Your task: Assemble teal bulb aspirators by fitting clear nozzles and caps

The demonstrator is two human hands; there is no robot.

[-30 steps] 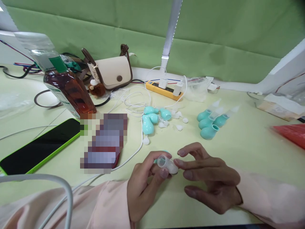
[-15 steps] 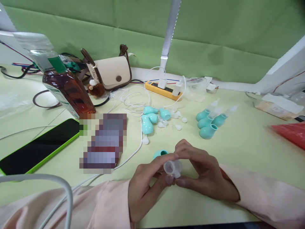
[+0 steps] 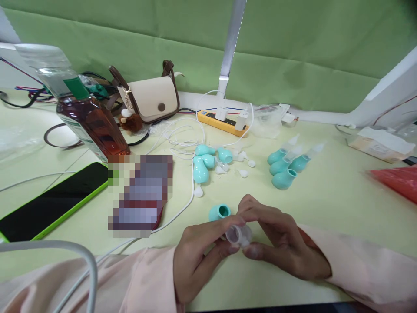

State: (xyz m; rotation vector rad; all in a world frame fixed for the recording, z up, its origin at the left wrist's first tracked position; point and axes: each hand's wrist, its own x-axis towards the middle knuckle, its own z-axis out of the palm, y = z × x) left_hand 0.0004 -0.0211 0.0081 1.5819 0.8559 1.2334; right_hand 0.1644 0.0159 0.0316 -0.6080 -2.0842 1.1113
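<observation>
A pale green surface (image 3: 325, 200) carries everything. Taking the paired grips as the clock's centre, a bottle of amber liquid (image 3: 94, 126) stands at ten o'clock and a cream handbag (image 3: 154, 100) at eleven. The left grip (image 3: 200, 256) and right grip (image 3: 286, 243) face each other, both pinched narrow, thumbs below and fingers above. Four teal bulbs (image 3: 282, 179) lie at one o'clock, three with translucent tips; a loose teal cluster (image 3: 201, 169) sits at eleven. One open-mouthed bulb (image 3: 215, 213) is just beyond the left fingers. Smallest, a translucent piece (image 3: 239, 234) is held between both sets of fingertips, its round opening towards eight o'clock.
</observation>
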